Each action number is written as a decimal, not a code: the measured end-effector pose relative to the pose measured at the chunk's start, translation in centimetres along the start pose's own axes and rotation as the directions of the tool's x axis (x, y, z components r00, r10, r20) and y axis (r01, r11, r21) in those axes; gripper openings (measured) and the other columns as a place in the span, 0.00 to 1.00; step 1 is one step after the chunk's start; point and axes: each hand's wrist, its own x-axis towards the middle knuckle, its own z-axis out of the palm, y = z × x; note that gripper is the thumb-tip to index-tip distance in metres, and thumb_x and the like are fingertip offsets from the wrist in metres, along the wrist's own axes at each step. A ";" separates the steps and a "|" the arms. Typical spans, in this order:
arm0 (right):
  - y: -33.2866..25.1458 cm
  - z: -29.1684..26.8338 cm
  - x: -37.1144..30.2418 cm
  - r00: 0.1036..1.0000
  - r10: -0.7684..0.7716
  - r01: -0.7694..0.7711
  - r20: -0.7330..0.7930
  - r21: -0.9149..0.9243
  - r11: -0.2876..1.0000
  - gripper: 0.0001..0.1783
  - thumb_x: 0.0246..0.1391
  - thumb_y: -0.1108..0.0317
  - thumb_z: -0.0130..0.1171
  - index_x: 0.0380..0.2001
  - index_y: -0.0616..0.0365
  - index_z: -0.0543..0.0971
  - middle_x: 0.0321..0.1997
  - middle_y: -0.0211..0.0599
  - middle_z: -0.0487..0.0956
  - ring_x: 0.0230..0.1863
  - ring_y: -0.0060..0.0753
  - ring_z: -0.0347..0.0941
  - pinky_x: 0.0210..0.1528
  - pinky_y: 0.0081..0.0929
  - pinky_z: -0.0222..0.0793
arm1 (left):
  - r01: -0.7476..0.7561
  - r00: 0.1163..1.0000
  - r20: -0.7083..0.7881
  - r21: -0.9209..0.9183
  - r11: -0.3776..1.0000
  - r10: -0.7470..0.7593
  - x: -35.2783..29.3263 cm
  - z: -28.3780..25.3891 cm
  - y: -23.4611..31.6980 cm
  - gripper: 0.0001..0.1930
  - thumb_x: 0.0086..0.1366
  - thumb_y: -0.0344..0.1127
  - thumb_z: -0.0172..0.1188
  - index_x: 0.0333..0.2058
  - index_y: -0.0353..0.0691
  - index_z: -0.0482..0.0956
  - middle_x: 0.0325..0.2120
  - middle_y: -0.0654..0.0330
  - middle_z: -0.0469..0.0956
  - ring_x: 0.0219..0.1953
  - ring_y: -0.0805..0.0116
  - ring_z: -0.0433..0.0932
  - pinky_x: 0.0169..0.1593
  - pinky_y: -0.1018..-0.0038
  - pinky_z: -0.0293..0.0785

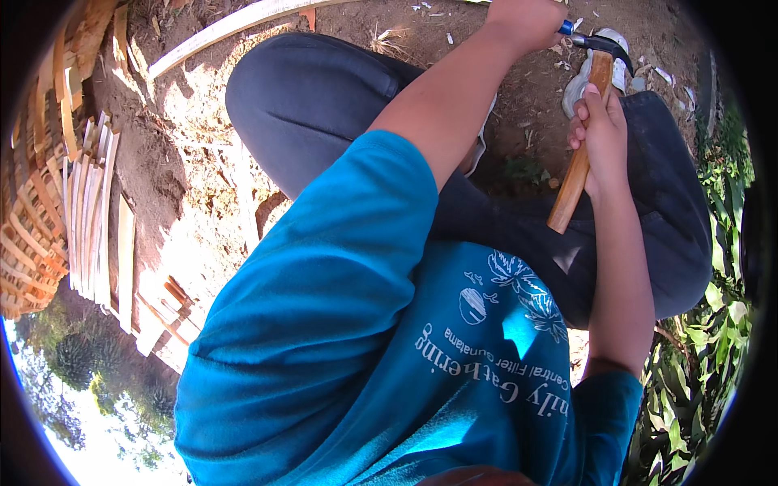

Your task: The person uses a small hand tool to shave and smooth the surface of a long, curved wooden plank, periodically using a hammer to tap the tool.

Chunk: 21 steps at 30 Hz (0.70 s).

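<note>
My right hand [601, 134] is wrapped round the wooden handle of a claw hammer [577, 182], gripping it partway up. The dark metal hammer head sits at the top of the view, and its striking face meets or nearly meets a blue end that sticks out of my left hand [528, 23]. That blue piece [566, 27] looks like a tool handle. The rest of it is hidden by my closed left fingers and the picture's upper rim. A light-coloured shoe [577, 89] shows behind the hammer head.
My bent legs in dark trousers [316, 105] frame the brown soil [527, 105], which has pale chips on it. A long curved wooden strip [227, 26] lies beyond my left knee. Stacked wood strips [93, 211] stand at left, by a slatted wooden structure [32, 235]. Leafy plants [713, 348] grow at right.
</note>
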 end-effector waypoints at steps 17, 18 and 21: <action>-0.1 0.2 0.8 0.999 -0.036 0.036 -0.027 -0.014 0.999 0.08 0.73 0.60 0.50 0.44 0.51 0.67 0.27 0.22 0.66 0.21 0.13 0.60 0.22 0.17 0.60 | -0.014 1.000 -0.012 0.044 0.999 0.015 1.1 2.5 -1.4 0.08 0.58 0.31 0.61 0.32 0.41 0.89 0.34 0.48 0.87 0.38 0.51 0.88 0.42 0.55 0.85; -0.2 -0.2 0.9 0.999 -0.036 0.036 -0.010 -0.001 0.999 0.08 0.74 0.60 0.49 0.44 0.51 0.67 0.27 0.22 0.66 0.21 0.13 0.60 0.22 0.17 0.60 | -0.030 0.999 -0.017 0.048 0.998 0.031 0.9 2.5 -1.3 0.08 0.58 0.31 0.61 0.32 0.41 0.89 0.34 0.48 0.87 0.38 0.51 0.88 0.42 0.55 0.85; -0.2 0.3 0.5 1.000 -0.026 0.026 -0.012 0.007 1.000 0.09 0.74 0.60 0.49 0.44 0.51 0.67 0.27 0.22 0.66 0.21 0.13 0.60 0.22 0.17 0.60 | 0.004 1.000 0.003 0.049 0.999 -0.004 1.0 2.1 -0.9 0.08 0.58 0.31 0.61 0.32 0.41 0.89 0.33 0.49 0.87 0.38 0.52 0.88 0.42 0.56 0.85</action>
